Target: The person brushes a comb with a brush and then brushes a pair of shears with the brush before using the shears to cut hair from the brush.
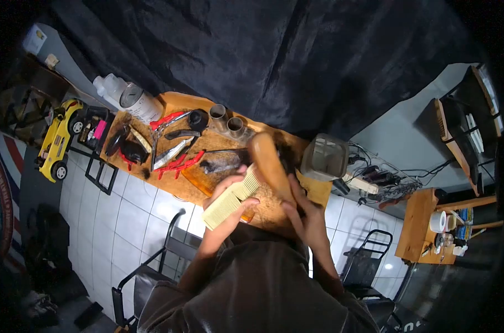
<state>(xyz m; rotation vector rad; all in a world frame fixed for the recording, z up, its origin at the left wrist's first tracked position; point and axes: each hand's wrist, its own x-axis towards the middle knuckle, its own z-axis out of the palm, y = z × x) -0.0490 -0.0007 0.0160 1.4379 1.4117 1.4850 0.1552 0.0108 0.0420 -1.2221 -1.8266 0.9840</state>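
A pale yellow comb (pixel 221 210) lies slantwise in my left hand (pixel 233 217), with thumb and fingers closed around its middle. My right hand (pixel 307 215) grips the lower end of a brush with a smooth brown wooden back (pixel 271 169). The brush is slightly blurred and overlaps the comb's upper end in this view; its bristle side is hidden. Both hands are over the wooden table (pixel 274 208), which is strewn with dark hair clippings. Just beyond the left hand lie an amber-coloured piece (pixel 199 181) and a dark grey bristly item (pixel 224 161).
Red clips (pixel 180 165) and dark tools crowd the table's left half. Two metal cups (pixel 235 127) stand at the back, a clear bin (pixel 324 158) on the right. White bottles (pixel 141 104) and a yellow toy car (pixel 62 139) are left. Chairs (pixel 368 261) flank me.
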